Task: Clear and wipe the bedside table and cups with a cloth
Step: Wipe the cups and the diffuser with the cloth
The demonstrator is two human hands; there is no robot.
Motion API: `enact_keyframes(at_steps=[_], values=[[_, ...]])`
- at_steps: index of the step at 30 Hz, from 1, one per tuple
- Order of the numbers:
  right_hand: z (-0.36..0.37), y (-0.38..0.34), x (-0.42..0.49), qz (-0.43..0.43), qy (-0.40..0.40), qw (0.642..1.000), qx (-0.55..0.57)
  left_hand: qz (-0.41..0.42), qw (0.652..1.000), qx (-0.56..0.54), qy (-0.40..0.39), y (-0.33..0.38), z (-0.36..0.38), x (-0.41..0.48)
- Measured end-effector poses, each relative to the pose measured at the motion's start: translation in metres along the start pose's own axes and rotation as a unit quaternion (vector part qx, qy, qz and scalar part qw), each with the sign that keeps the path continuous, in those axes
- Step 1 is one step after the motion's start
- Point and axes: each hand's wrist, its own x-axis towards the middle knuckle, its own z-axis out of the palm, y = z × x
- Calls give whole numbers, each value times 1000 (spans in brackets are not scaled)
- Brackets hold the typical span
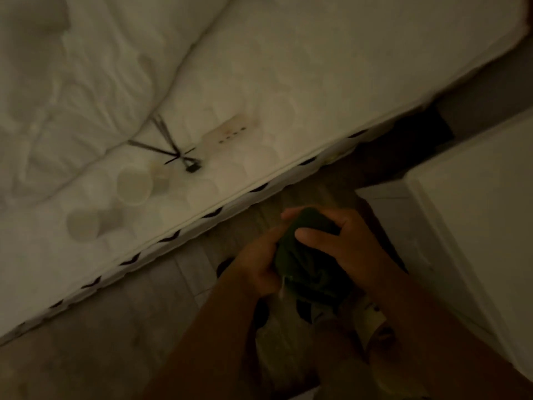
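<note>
A dark green cloth (310,264) is bunched between both hands above the floor, low in the middle of the view. My left hand (256,264) grips its left side and my right hand (343,246) wraps over its top and right side. Two white cups lie on the mattress to the left: one (134,184) with its mouth facing up, another (83,223) nearer the bed edge. The white bedside table (473,180) stands at the right, close to my right hand.
On the white mattress (317,67) lie a black cable or scissors-like item (173,148) and a pale remote-like strip (230,131). A rumpled duvet (72,82) covers the far left. Wooden floor (115,327) runs between bed and table.
</note>
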Motion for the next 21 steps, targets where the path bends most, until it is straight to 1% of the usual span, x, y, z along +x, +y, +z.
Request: enact_keyframes(at_steps=[2,4,5,6,7,8,9,10,12,13,15,16,17,18,19,21], values=[[37,8,16,14,38,999,23,25,998,9,62,3,-31,-13],[78,19,30,45,68,996,45,45,996,-5,78,9,-69,-28],[96,23,36,57,76,994,50,47,996,8,82,12,-86,-36],[124,27,45,62,67,995,43,53,993,39,100,18,-114,-46],[139,31,51,66,60,995,43,48,987,97,117,24,-130,-53],[150,34,55,70,56,995,45,47,974,172,141,31,-143,-57],[166,38,62,78,46,995,46,56,951,243,180,40,-165,-64],[180,42,68,90,40,994,45,69,933,276,221,49,-187,-68],[213,49,79,108,26,993,30,125,908,270,294,68,-233,-82],[230,54,85,114,17,993,20,172,880,277,345,77,-257,-90],[263,60,95,133,0,991,22,265,777,343,456,93,-297,-105],[277,61,99,142,-2,990,28,311,725,370,491,100,-312,-109],[290,62,104,147,2,989,30,346,688,391,503,106,-325,-110],[303,64,109,148,3,989,25,364,669,414,499,113,-338,-108],[313,65,113,146,5,989,19,359,664,442,484,119,-345,-103],[328,67,122,134,11,991,-14,318,677,493,444,127,-355,-89]])
